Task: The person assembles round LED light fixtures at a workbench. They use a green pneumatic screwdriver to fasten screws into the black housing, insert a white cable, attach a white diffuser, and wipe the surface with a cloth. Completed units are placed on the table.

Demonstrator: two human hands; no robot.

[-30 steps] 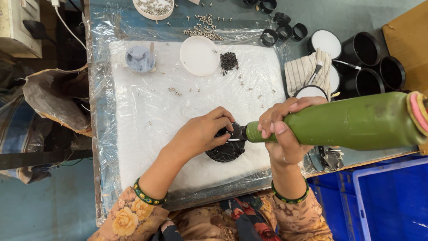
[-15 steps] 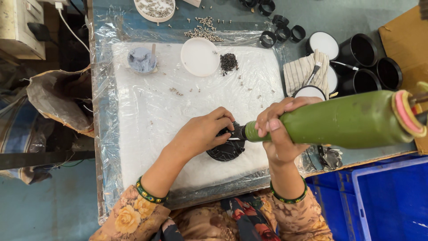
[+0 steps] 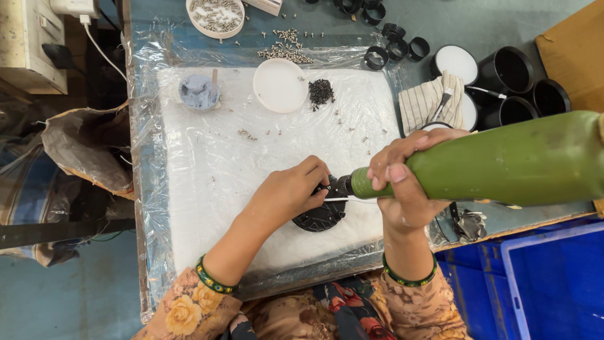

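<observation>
The white foam pad [image 3: 207, 164] covers most of the worktable and serves here as the landmark. On its near right part lies a round black plastic part [image 3: 319, 216]. The left hand [image 3: 290, 192] rests on top of this part, the fingers bent together and pinching at its upper edge, just where the tool tip arrives; what exactly sits between the fingertips is too small to tell. The right hand [image 3: 402, 179] is closed firmly around the front end of a green electric screwdriver [image 3: 503, 162], which lies almost level and sticks out past the right edge of the pad. Its dark tip [image 3: 338, 186] touches the black part beside the left fingers.

At the far edge of the pad stands a white round lid [image 3: 280, 85], with a small heap of dark screws [image 3: 321, 92] just to the right of it. At the far left corner of the pad is a small grey cup [image 3: 198, 92]. Beyond the right edge of the pad there are a striped cloth [image 3: 425, 104] and several black cylinders [image 3: 506, 70].

Compared with half a second ago, both hands stay in the same place on the black part. The screwdriver body is slightly more level, and its pink rear end is now out of view.
</observation>
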